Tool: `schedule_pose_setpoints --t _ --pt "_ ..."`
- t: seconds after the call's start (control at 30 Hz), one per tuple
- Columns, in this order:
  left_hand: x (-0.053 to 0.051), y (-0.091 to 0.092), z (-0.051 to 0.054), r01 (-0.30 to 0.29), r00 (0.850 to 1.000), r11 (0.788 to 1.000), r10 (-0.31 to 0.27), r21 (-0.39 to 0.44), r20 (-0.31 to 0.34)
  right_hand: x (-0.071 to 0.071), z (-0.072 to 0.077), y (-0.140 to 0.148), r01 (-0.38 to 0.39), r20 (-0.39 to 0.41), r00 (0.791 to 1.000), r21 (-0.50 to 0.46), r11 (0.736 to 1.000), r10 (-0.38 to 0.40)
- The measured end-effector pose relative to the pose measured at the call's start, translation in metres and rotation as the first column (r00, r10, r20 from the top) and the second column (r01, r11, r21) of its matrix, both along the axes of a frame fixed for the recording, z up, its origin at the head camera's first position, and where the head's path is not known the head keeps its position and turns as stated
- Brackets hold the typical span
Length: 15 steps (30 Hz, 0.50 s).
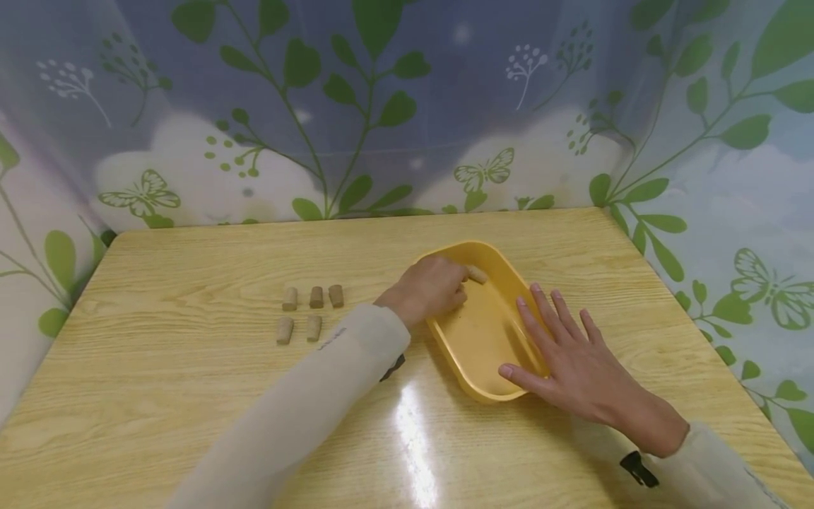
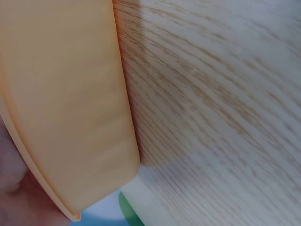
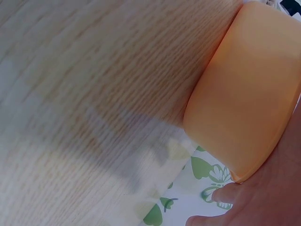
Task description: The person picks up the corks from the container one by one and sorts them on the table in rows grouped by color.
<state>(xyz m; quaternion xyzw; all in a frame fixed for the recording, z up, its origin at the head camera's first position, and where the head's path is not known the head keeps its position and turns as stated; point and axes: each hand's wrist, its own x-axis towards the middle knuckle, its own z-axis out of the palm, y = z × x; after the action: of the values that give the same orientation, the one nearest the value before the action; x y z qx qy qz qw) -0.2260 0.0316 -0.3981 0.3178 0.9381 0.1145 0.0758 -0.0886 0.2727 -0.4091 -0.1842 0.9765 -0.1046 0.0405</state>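
Observation:
My left hand (image 1: 432,286) reaches over the left rim into a yellow plastic tray (image 1: 467,346). Its fingertips are at one end of a cork (image 1: 477,274) near the tray's far end; whether they pinch it is hidden. My right hand (image 1: 581,364) lies over the tray's right rim, fingers straight and spread, thumb above the tray's inside. In the left wrist view, part of the left hand (image 2: 14,183) shows beyond the tray's outer wall (image 2: 70,103). In the right wrist view, the right hand (image 3: 268,188) touches the tray's rim.
Several corks (image 1: 316,297) stand in two short rows on the wooden table (image 1: 191,396), left of the tray. A patterned curtain (image 1: 407,155) with leaves and butterflies hangs behind the table's far edge and along its sides.

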Motion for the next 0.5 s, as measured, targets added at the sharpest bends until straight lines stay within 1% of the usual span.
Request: schedule_pose_setpoints --t 0.07,0.23,0.3,0.37,0.5 --pt "0.000 0.000 0.001 0.002 1.000 1.000 -0.003 0.010 0.026 0.000 0.000 0.000 -0.002 0.000 1.000 -0.001 1.000 0.002" --pt "0.001 -0.003 0.005 0.004 0.998 1.000 -0.003 -0.018 0.056 0.000 0.001 0.000 0.002 0.016 1.000 -0.012 1.000 -0.002" --pt "0.002 -0.004 0.008 0.010 0.998 1.000 -0.008 -0.029 0.055 0.000 0.001 0.000 0.003 0.021 1.000 -0.017 1.000 -0.003" --pt "0.002 -0.005 0.009 0.026 0.998 0.999 -0.024 -0.034 0.062 0.001 0.001 0.000 0.002 0.019 1.000 -0.018 1.000 -0.002" --pt "0.002 -0.007 0.011 0.062 0.997 0.997 -0.059 -0.048 0.050 0.001 0.003 -0.001 0.008 0.013 1.000 -0.017 1.000 -0.007"
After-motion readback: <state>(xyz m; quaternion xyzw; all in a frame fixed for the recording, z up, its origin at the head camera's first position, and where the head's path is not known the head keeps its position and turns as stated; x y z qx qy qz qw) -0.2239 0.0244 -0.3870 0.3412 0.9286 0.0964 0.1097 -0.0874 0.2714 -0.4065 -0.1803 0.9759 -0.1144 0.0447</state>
